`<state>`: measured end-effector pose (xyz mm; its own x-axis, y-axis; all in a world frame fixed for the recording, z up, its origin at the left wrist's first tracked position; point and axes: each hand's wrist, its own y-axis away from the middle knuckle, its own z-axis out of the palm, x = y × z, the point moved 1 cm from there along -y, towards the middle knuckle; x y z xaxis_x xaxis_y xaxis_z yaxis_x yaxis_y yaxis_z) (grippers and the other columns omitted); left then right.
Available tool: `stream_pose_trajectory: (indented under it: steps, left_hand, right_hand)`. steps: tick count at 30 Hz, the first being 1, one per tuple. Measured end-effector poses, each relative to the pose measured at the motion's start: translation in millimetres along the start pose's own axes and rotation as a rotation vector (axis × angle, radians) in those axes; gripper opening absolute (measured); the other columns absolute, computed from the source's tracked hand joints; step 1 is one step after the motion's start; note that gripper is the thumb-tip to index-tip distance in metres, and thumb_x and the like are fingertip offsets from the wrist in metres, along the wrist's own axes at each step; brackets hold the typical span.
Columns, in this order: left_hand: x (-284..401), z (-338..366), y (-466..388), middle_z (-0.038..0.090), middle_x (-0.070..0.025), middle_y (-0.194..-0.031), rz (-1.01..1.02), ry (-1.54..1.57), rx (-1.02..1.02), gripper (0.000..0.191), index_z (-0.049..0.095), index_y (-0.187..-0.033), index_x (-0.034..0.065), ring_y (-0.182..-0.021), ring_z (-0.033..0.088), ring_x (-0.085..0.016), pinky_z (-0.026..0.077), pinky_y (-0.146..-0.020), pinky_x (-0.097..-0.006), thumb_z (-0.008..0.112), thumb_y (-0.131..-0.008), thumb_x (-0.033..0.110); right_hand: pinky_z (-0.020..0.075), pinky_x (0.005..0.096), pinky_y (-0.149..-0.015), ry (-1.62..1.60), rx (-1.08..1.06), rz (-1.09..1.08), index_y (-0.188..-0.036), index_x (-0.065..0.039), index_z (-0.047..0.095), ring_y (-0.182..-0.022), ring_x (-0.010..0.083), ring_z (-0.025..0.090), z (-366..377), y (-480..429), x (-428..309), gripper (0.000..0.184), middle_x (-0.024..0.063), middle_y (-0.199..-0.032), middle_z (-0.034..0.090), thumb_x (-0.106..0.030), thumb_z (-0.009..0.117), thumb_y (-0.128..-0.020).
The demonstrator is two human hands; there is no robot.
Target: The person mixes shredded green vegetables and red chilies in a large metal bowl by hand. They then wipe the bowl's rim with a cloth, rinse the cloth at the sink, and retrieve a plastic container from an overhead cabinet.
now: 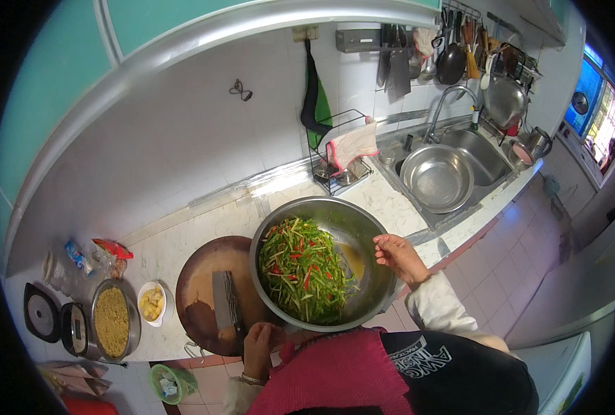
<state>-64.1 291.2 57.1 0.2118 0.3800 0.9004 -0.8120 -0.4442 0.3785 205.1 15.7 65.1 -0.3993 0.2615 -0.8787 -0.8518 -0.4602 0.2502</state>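
A large steel bowl (367, 223) stands before me, overlapping the right side of a round wooden chopping board (193, 280). Shredded green vegetable with red strips (305, 270) is heaped at its left, and brownish liquid (351, 261) pools to the right. My right hand (398, 259) is over the bowl's right rim, fingers curled together; whether it grips the rim is unclear. Beside the bowl's lower left edge is my left hand (262, 347), its fingers bent and partly hidden. A broad-bladed cleaver (226, 298) lies on the board, its handle close to that hand.
Left on the counter are a small white bowl of pale yellow pieces (152, 305), a metal bowl of yellowish crumbly food (111, 321) and a kitchen scale (75, 329). A wire rack with a cloth (353, 144) stands behind. The sink holds a steel basin (438, 179). Below is a green bin (172, 384).
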Motion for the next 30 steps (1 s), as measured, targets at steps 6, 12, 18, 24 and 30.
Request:
stream_pose_trajectory:
  steps: [6,12,18,24,30]
  left_hand:
    - [4,7,1,0.064,-0.0117,-0.087,-0.015,-0.032,0.063,0.021,0.056,-0.094,-0.0029,-0.078,0.063,-0.019,0.052,-0.071,-0.0305,0.047,-0.095,0.016]
    - [-3,6,2,0.064,-0.0146,-0.089,-0.018,-0.097,0.087,0.025,0.056,-0.095,-0.0023,-0.082,0.063,-0.022,0.053,-0.075,-0.0342,0.045,-0.098,0.02]
    - [-6,14,7,0.064,-0.0141,-0.089,-0.029,-0.03,0.133,0.024,0.056,-0.092,-0.0012,-0.083,0.064,-0.024,0.053,-0.074,-0.0376,0.046,-0.097,0.019]
    - [-10,25,11,0.062,-0.0117,-0.086,-0.024,0.032,0.185,0.017,0.055,-0.094,0.0002,-0.078,0.063,-0.022,0.053,-0.072,-0.0348,0.047,-0.095,0.016]
    - [-33,25,7,0.062,-0.0111,-0.086,-0.015,0.103,0.233,0.017,0.054,-0.093,0.0013,-0.077,0.062,-0.021,0.054,-0.069,-0.0355,0.047,-0.096,0.016]
  right_hand:
    - [0.0522,0.0225,-0.064,0.001,-0.002,0.02,-0.103,-0.003,0.06,-0.07,0.0084,0.057,-4,-1,-1,0.015,0.0011,-0.083,0.059,-0.013,0.055,-0.094]
    - [0.0522,0.0216,-0.064,-0.005,-0.018,0.037,-0.104,-0.003,0.061,-0.07,0.008,0.058,-9,-4,-2,0.016,0.0005,-0.083,0.059,-0.014,0.055,-0.094]
    - [0.0518,0.021,-0.063,-0.044,-0.035,0.064,-0.105,-0.003,0.061,-0.069,0.0081,0.057,-15,-8,-3,0.015,0.0005,-0.083,0.059,-0.011,0.055,-0.093]
    - [0.0517,0.0213,-0.065,-0.016,-0.065,0.073,-0.106,-0.004,0.061,-0.072,0.0081,0.058,-26,-12,-6,0.017,0.0005,-0.085,0.059,-0.014,0.055,-0.094]
    - [0.052,0.0226,-0.07,-0.014,-0.087,0.073,-0.108,-0.004,0.06,-0.076,0.0085,0.058,-34,-17,-7,0.02,0.0006,-0.088,0.059,-0.017,0.054,-0.095]
